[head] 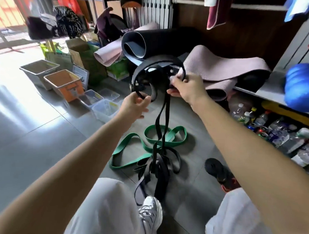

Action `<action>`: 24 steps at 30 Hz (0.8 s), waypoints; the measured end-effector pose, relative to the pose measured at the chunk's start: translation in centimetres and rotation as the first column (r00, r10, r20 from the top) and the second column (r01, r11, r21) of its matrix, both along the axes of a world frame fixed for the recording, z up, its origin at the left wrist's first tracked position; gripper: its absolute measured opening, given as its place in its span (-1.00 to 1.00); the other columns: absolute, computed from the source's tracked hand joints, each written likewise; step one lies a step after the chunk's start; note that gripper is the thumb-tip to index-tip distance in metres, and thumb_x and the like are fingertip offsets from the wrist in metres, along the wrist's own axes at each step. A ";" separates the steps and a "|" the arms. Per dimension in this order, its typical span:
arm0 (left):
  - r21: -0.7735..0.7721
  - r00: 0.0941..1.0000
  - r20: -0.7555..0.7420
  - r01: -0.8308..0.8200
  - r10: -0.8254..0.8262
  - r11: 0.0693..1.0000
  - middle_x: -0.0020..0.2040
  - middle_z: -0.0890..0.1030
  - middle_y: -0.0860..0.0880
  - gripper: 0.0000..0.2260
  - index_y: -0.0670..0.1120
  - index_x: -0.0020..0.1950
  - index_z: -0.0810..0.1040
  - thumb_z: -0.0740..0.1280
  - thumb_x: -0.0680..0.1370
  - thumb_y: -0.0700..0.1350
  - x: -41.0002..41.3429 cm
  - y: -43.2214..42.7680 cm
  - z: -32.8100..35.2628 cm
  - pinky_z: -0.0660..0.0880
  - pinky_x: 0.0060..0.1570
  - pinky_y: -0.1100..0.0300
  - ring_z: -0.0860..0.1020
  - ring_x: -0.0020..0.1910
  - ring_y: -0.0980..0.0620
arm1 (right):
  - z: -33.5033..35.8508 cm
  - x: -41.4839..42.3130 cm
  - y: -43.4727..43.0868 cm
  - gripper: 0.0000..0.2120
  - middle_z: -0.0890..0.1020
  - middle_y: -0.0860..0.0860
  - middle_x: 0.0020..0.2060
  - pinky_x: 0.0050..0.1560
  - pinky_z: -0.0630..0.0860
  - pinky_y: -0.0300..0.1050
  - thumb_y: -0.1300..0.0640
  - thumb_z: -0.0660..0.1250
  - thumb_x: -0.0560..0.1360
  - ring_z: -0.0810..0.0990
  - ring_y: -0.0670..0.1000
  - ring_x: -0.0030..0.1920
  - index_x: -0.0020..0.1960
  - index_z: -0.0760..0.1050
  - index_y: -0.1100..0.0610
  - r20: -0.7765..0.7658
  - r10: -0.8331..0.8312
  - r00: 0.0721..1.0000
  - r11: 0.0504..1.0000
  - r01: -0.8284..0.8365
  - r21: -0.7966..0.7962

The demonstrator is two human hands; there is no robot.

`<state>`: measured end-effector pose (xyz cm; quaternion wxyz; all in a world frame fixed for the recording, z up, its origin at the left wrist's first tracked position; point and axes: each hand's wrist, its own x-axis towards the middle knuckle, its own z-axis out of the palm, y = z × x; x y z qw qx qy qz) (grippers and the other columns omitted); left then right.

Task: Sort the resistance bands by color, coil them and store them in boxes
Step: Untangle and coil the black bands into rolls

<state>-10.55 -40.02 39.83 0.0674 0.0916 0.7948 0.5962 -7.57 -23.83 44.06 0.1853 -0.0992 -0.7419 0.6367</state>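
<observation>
A black resistance band [148, 70] arches in loops between both hands, held up above the floor. My left hand [134, 106] pinches its lower left end. My right hand [188, 90] grips the right side of the loops. Two black strands [161, 120] hang down from the hands to a tangled pile of black bands [158, 168] on the floor. A green resistance band [149, 145] lies looped on the tiles under and beside that pile. A coiled black band [217, 169] rests on the floor to the right.
Open boxes stand at the left: a grey one [39, 71], an orange one [65, 84] and clear plastic tubs [104, 108]. Rolled yoga mats [153, 44] lie behind the hands. Bottles [273, 129] crowd under a shelf on the right. My shoe [150, 212] is below the pile.
</observation>
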 end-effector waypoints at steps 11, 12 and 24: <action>-0.654 0.962 0.093 0.252 -0.255 0.713 -0.13 0.52 -0.07 -0.83 -0.04 -0.24 0.49 0.39 0.45 0.01 -2.3 0.5 -17.1 0.41 -0.22 0.21 0.51 -0.15 -0.05 | -18.4 3.7 9.6 -0.81 0.57 -0.05 -0.47 -0.28 0.45 -0.15 0.09 0.46 0.32 0.55 0.02 -0.32 -0.40 0.51 0.07 0.718 0.000 0.696 0.756 -0.470 0.455; -0.725 0.946 0.134 0.298 -0.297 0.622 -0.11 0.50 -0.06 -0.79 -0.07 -0.18 0.53 0.38 0.45 0.06 -2.1 0.4 -18.7 0.41 -0.18 0.22 0.50 -0.10 -0.04 | -20.3 4.3 10.4 -0.82 0.55 -0.04 -0.41 -0.34 0.38 -0.18 0.04 0.46 0.34 0.54 0.03 -0.27 -0.33 0.49 0.06 0.770 -0.036 0.637 0.710 -0.526 0.468; -0.719 0.877 0.358 0.478 -0.322 0.504 -0.05 0.53 -0.08 -0.74 -0.12 -0.02 0.50 0.30 0.50 0.07 -3.0 3.3 -36.4 0.44 -0.08 0.12 0.54 0.02 -0.11 | -39.9 9.4 13.5 -0.80 0.44 0.00 -0.01 -0.09 0.36 -0.17 0.26 0.17 0.43 0.49 0.07 0.20 -0.01 0.41 0.03 0.967 -0.058 0.246 0.441 -0.863 0.246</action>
